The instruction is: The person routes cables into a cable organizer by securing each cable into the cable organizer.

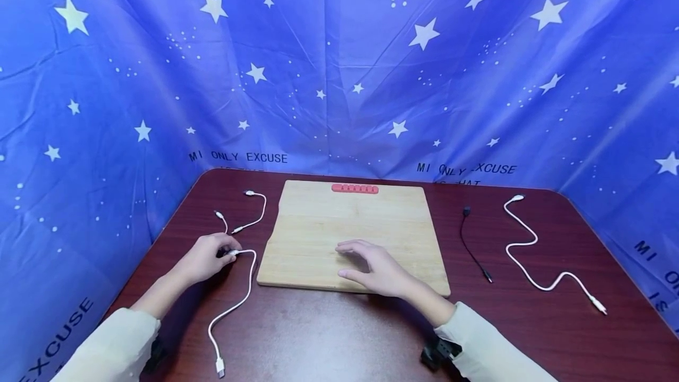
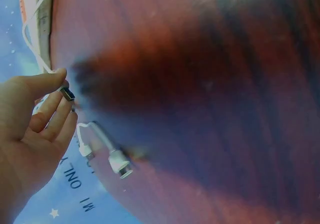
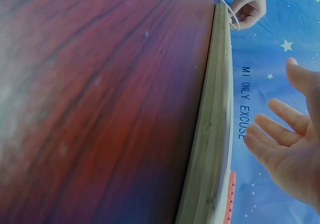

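Observation:
My left hand (image 1: 204, 259) pinches one end of a long white USB cable (image 1: 251, 279) between thumb and fingers, left of the wooden board (image 1: 318, 234). In the left wrist view the plug (image 2: 67, 93) sticks out past the thumb. The cable's other end, a white plug, lies near the front of the table. My right hand (image 1: 379, 269) is over the front of the board with fingers spread and slightly bent, holding nothing. At the board's far edge sits a red slotted strip (image 1: 355, 188).
Two short white cables lie behind the left hand, one with its plug (image 1: 220, 215) showing, the other curved (image 1: 264, 208). Right of the board are a short black cable (image 1: 469, 248) and a long wavy white cable (image 1: 522, 244). A blue starry curtain (image 1: 339, 63) surrounds the dark red table (image 1: 329, 335).

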`<state>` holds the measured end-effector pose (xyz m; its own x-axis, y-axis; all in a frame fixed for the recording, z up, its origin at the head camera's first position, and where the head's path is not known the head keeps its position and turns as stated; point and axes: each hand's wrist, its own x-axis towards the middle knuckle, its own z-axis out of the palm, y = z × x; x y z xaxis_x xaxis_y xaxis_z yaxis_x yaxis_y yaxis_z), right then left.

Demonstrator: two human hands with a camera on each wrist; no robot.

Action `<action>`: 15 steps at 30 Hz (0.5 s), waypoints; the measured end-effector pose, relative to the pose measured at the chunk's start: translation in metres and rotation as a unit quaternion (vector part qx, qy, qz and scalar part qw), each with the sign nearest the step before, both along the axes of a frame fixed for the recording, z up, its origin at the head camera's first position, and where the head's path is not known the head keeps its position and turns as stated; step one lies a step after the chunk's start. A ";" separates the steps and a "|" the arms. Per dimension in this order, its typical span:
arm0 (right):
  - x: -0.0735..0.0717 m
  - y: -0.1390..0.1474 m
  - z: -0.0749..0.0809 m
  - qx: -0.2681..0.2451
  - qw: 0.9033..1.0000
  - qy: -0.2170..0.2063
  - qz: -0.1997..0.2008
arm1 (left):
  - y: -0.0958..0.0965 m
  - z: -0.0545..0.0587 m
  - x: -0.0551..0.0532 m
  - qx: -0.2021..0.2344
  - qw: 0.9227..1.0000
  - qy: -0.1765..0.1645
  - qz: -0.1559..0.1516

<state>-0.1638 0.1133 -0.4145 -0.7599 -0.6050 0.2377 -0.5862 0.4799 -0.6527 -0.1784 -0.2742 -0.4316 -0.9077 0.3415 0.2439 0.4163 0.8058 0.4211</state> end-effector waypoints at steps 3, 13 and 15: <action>-0.002 -0.003 -0.001 -0.006 1.000 -0.001 0.003 | -0.001 0.010 0.000 0.010 1.000 0.008 0.000; -0.004 -0.010 0.000 -0.039 0.998 -0.055 0.000 | 0.005 0.055 -0.001 0.060 0.997 -0.037 -0.014; -0.004 -0.012 0.000 -0.048 0.996 -0.074 -0.001 | 0.008 0.060 -0.001 0.084 0.995 -0.055 -0.019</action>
